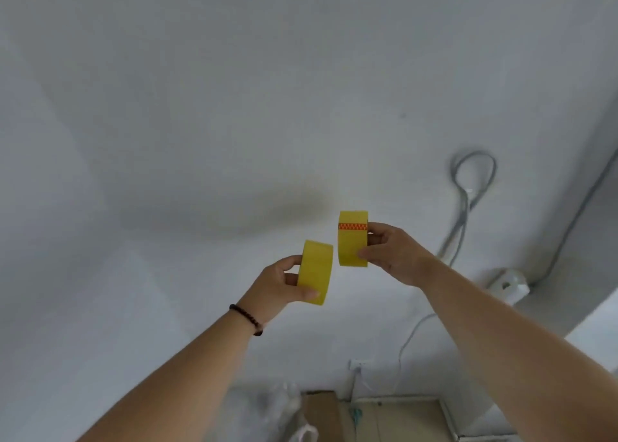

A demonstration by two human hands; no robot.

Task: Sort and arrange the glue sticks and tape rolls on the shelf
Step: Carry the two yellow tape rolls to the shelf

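Observation:
Each hand holds one yellow tape roll in front of a white wall. My left hand (279, 286) grips a plain yellow tape roll (316, 271) by its edge, thumb on the outer face. My right hand (391, 252) grips a second yellow tape roll (352, 241), which has a red patterned band across its upper part. The two rolls stand edge-on, side by side and a little apart, the right one higher. No shelf and no glue sticks are in view.
A grey cable loop (473, 180) hangs on the wall at the right above a white fitting (508, 282). A wall socket (359, 364) with a white cord, a brown cardboard box (322, 415) and plastic bags (284, 408) sit low at the bottom.

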